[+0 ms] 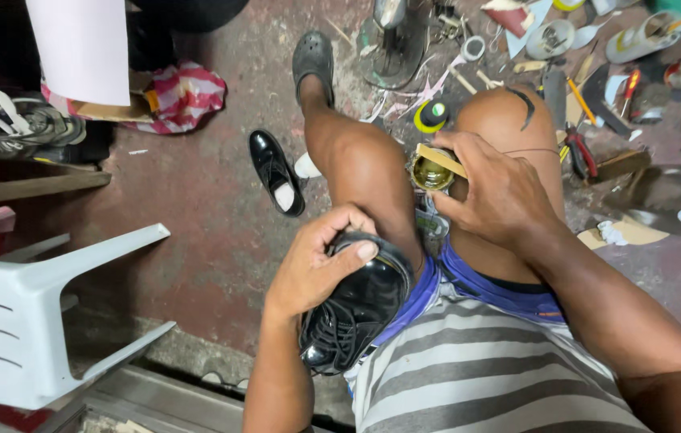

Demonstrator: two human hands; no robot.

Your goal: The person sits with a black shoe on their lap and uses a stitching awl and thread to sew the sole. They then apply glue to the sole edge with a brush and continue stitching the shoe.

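The left hand (pixel 316 261) is gripping a glossy black lace-up shoe (pixel 354 314), fingers curled over its toe, pressing it against the left thigh. The right hand (pixel 494 192) is clasping a small open tin (pixel 432 171) with a flat strip (pixel 440 159) lying across its mouth, between the knees. A matching black shoe (pixel 276 171) is lying on the floor (pixel 196 208), near a white plastic chair (pixel 28 317).

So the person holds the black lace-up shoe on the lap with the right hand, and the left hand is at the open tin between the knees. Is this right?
Not quite: the hands are swapped. In the head view the left hand grips the black lace-up shoe on the lap, and the right hand is at the open tin between the knees.
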